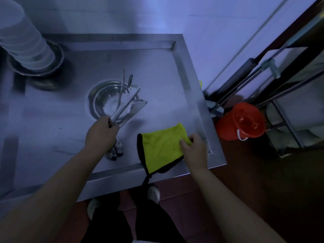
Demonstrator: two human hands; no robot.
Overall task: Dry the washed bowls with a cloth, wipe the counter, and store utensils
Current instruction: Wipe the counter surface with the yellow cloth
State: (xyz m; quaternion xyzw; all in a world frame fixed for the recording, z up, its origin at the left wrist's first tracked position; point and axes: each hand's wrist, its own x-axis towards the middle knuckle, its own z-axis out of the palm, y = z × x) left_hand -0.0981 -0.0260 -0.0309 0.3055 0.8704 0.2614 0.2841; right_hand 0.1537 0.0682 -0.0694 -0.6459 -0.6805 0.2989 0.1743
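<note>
My left hand (101,134) grips a bundle of metal utensils (128,106), with handles pointing up to the right and spoon bowls sticking out below my fist. Just beyond the hand a small steel bowl (100,100) sits on the steel counter (157,81). A yellow-green cloth with a black edge (161,148) lies near the counter's front right corner and hangs over the edge. My right hand (194,149) rests on the cloth's right side, thumb and fingers pinching it.
A tall stack of white bowls (24,41) stands in a steel basin (57,57) at the back left. To the right of the counter are an orange bucket (242,121) on the floor and a metal rack (287,95).
</note>
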